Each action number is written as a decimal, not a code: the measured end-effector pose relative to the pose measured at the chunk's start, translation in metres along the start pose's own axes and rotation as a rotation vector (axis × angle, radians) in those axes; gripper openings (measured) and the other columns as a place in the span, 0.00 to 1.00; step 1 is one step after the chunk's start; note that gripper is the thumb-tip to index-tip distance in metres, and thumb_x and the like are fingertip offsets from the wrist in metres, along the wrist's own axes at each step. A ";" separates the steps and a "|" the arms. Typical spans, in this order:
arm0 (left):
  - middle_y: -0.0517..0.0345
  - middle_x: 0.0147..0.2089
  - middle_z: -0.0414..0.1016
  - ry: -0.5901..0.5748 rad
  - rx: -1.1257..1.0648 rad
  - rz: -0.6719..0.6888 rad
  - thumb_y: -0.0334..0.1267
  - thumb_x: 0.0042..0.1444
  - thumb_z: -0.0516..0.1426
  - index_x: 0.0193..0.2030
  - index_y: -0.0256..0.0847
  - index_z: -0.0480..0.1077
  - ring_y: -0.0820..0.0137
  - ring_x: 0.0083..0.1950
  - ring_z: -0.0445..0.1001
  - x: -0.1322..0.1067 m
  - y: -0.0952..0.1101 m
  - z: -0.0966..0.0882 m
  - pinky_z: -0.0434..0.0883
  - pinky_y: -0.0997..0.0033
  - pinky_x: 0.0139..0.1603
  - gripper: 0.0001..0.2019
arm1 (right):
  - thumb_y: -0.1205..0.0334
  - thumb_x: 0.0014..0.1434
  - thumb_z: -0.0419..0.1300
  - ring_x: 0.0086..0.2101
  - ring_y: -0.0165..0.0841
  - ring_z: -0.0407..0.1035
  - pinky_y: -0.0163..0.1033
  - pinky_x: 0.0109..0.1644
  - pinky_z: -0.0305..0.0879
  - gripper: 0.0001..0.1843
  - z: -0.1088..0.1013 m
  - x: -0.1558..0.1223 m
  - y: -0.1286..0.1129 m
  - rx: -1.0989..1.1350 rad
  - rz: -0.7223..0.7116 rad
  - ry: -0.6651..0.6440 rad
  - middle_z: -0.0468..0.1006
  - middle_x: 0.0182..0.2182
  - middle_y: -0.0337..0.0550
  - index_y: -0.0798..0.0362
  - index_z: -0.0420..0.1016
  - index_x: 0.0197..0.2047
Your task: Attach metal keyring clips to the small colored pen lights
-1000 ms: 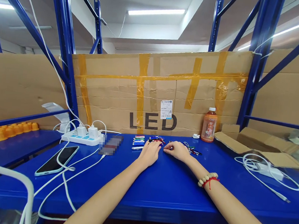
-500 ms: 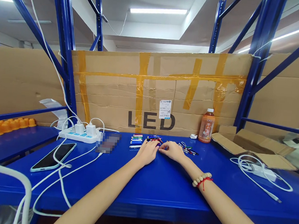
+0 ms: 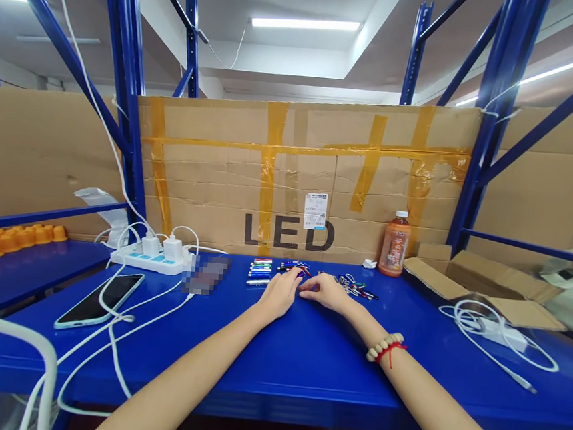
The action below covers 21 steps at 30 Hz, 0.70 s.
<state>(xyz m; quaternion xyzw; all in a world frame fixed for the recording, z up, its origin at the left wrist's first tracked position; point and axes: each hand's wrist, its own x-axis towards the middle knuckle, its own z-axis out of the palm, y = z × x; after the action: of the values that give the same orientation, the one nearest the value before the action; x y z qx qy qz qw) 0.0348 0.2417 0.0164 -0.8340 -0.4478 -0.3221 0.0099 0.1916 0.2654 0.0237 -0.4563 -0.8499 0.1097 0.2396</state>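
Note:
Both my hands rest far out on the blue table [image 3: 304,357], fingertips almost meeting. My left hand [image 3: 280,293] lies with curled fingers over a small dark item I cannot make out. My right hand [image 3: 326,291] pinches at the same spot; a beaded bracelet [image 3: 385,346] with a red string circles that wrist. Just left of the hands lies a neat row of small coloured flashlights [image 3: 260,271]. More loose ones with keyrings [image 3: 358,287] are scattered to the right.
A white power strip [image 3: 149,262] with chargers and trailing cables, and a phone [image 3: 92,299], lie at the left. An orange drink bottle [image 3: 395,244] stands before the taped cardboard wall. An open carton [image 3: 481,282] and white charger cable [image 3: 495,327] sit right. Orange caps [image 3: 8,240] line the left shelf.
My hands have drawn closer together, the right hand sliding left toward the left hand. The camera view has shifted slightly.

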 end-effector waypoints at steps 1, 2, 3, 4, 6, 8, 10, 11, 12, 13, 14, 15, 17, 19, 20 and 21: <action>0.52 0.46 0.69 -0.004 -0.036 -0.002 0.36 0.61 0.39 0.48 0.40 0.58 0.66 0.47 0.68 -0.001 0.000 0.000 0.63 0.66 0.45 0.12 | 0.60 0.48 0.58 0.29 0.27 0.68 0.29 0.34 0.60 0.10 0.000 0.001 0.002 0.046 -0.020 -0.025 0.76 0.31 0.38 0.51 0.77 0.34; 0.52 0.46 0.69 -0.006 -0.071 0.002 0.36 0.61 0.39 0.47 0.40 0.58 0.66 0.47 0.68 -0.001 0.000 0.000 0.64 0.68 0.44 0.12 | 0.61 0.48 0.59 0.29 0.27 0.67 0.29 0.34 0.60 0.10 0.000 0.002 0.004 0.086 -0.033 -0.038 0.76 0.31 0.38 0.53 0.77 0.34; 0.52 0.46 0.69 -0.007 -0.101 0.012 0.35 0.61 0.39 0.47 0.40 0.58 0.67 0.47 0.68 -0.001 0.000 0.000 0.65 0.69 0.43 0.12 | 0.60 0.47 0.59 0.28 0.26 0.67 0.29 0.33 0.60 0.10 0.000 0.002 0.007 0.114 -0.043 -0.040 0.76 0.31 0.39 0.54 0.77 0.33; 0.52 0.46 0.68 -0.007 -0.125 0.023 0.35 0.60 0.40 0.46 0.40 0.58 0.68 0.46 0.68 -0.001 -0.001 0.000 0.65 0.69 0.43 0.11 | 0.60 0.46 0.60 0.28 0.26 0.67 0.29 0.33 0.60 0.10 -0.001 0.003 0.009 0.126 -0.049 -0.031 0.76 0.30 0.40 0.55 0.77 0.32; 0.52 0.46 0.68 -0.011 -0.151 0.048 0.34 0.60 0.40 0.46 0.40 0.58 0.68 0.46 0.68 -0.001 -0.001 0.000 0.65 0.70 0.44 0.11 | 0.58 0.43 0.62 0.25 0.25 0.65 0.28 0.30 0.59 0.11 -0.001 0.006 0.012 0.108 -0.046 -0.011 0.75 0.26 0.40 0.57 0.76 0.29; 0.51 0.46 0.68 -0.024 -0.157 0.079 0.33 0.60 0.41 0.45 0.40 0.58 0.68 0.45 0.68 0.000 -0.001 0.001 0.65 0.69 0.44 0.11 | 0.57 0.42 0.63 0.23 0.24 0.63 0.27 0.27 0.56 0.11 -0.003 0.008 0.012 0.062 -0.025 -0.019 0.74 0.23 0.39 0.57 0.76 0.26; 0.51 0.45 0.68 -0.033 -0.154 0.104 0.33 0.59 0.41 0.46 0.40 0.58 0.67 0.45 0.68 0.001 -0.002 0.002 0.65 0.68 0.44 0.11 | 0.58 0.42 0.63 0.21 0.23 0.62 0.26 0.24 0.53 0.10 -0.005 0.011 0.009 0.022 0.004 -0.055 0.72 0.20 0.38 0.57 0.75 0.25; 0.52 0.45 0.68 -0.032 -0.157 0.112 0.33 0.59 0.41 0.46 0.40 0.58 0.67 0.45 0.68 0.002 -0.003 0.003 0.65 0.67 0.45 0.11 | 0.58 0.43 0.63 0.21 0.22 0.61 0.26 0.23 0.51 0.09 -0.006 0.013 0.007 0.004 0.017 -0.075 0.72 0.20 0.37 0.57 0.75 0.24; 0.52 0.45 0.68 -0.028 -0.167 0.115 0.34 0.59 0.41 0.46 0.40 0.58 0.66 0.46 0.68 0.003 -0.003 0.005 0.64 0.66 0.46 0.11 | 0.59 0.43 0.63 0.20 0.21 0.60 0.26 0.23 0.50 0.09 -0.008 0.014 0.005 -0.017 0.029 -0.095 0.71 0.19 0.36 0.57 0.74 0.24; 0.51 0.45 0.68 -0.022 -0.183 0.111 0.34 0.59 0.41 0.46 0.40 0.58 0.66 0.46 0.67 0.003 -0.004 0.006 0.64 0.66 0.46 0.11 | 0.59 0.43 0.63 0.20 0.21 0.60 0.26 0.22 0.49 0.09 -0.009 0.016 0.004 -0.040 0.039 -0.113 0.71 0.19 0.36 0.57 0.74 0.23; 0.51 0.45 0.68 -0.015 -0.204 0.099 0.34 0.59 0.40 0.46 0.40 0.57 0.66 0.46 0.67 0.004 -0.005 0.007 0.64 0.66 0.46 0.11 | 0.59 0.43 0.63 0.20 0.21 0.60 0.26 0.22 0.48 0.09 -0.011 0.016 0.003 -0.059 0.045 -0.124 0.71 0.20 0.36 0.57 0.74 0.24; 0.50 0.45 0.67 -0.010 -0.227 0.082 0.34 0.60 0.40 0.47 0.40 0.57 0.67 0.46 0.68 0.004 -0.005 0.008 0.64 0.66 0.46 0.11 | 0.58 0.43 0.62 0.20 0.21 0.60 0.26 0.22 0.48 0.09 -0.012 0.017 0.002 -0.069 0.048 -0.130 0.72 0.21 0.36 0.57 0.74 0.24; 0.49 0.45 0.67 -0.008 -0.263 0.049 0.35 0.60 0.40 0.47 0.39 0.56 0.67 0.44 0.68 0.005 -0.006 0.010 0.64 0.66 0.45 0.11 | 0.56 0.44 0.61 0.21 0.21 0.61 0.26 0.23 0.48 0.11 -0.012 0.015 0.004 -0.063 0.044 -0.122 0.72 0.22 0.37 0.57 0.74 0.26; 0.50 0.43 0.67 -0.027 -0.277 0.038 0.37 0.60 0.39 0.45 0.39 0.56 0.67 0.43 0.68 0.005 -0.007 0.011 0.64 0.66 0.44 0.11 | 0.57 0.46 0.59 0.23 0.22 0.62 0.26 0.24 0.49 0.11 -0.012 0.013 0.007 -0.039 0.033 -0.109 0.73 0.23 0.38 0.57 0.74 0.26; 0.51 0.42 0.68 -0.044 -0.276 0.042 0.38 0.60 0.39 0.44 0.39 0.57 0.68 0.42 0.68 0.006 -0.007 0.012 0.64 0.67 0.44 0.11 | 0.57 0.47 0.58 0.23 0.22 0.62 0.26 0.24 0.50 0.11 -0.011 0.012 0.008 -0.037 0.029 -0.095 0.73 0.24 0.38 0.57 0.74 0.26; 0.52 0.41 0.68 -0.062 -0.271 0.048 0.38 0.61 0.38 0.43 0.39 0.57 0.68 0.41 0.68 0.006 -0.007 0.012 0.64 0.67 0.43 0.11 | 0.58 0.47 0.58 0.23 0.22 0.63 0.26 0.24 0.50 0.10 -0.010 0.011 0.009 -0.041 0.026 -0.081 0.73 0.24 0.38 0.57 0.73 0.25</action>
<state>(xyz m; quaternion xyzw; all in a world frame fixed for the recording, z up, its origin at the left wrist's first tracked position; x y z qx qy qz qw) 0.0385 0.2541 0.0084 -0.8479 -0.3800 -0.3533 -0.1091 0.1983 0.2790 0.0319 -0.4672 -0.8550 0.1138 0.1943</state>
